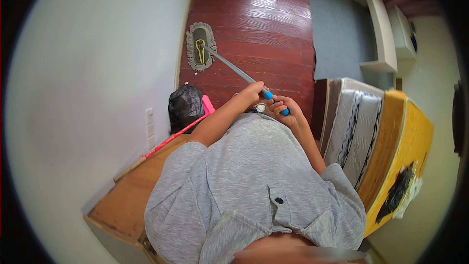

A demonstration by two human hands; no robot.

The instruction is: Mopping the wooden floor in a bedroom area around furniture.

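A flat dust mop with a grey fringed head (200,47) lies on the dark red wood floor (253,44), close to the left wall. Its grey metal pole (234,67) slants back to my body and ends in a blue grip. My left hand (257,91) is closed around the pole just above the blue part. Nearer my body, my right hand (287,110) holds the blue grip at the pole's end. Part of a shoe (260,107) shows beneath my hands.
By the left wall (91,80) stand a black plastic bag (185,106) and a pink broom (172,137), leaning over a wooden cabinet (135,187). Stacked mattresses (359,124) and a yellow board (410,146) stand at right. Beyond them are a grey mat (335,36) and white furniture (383,33).
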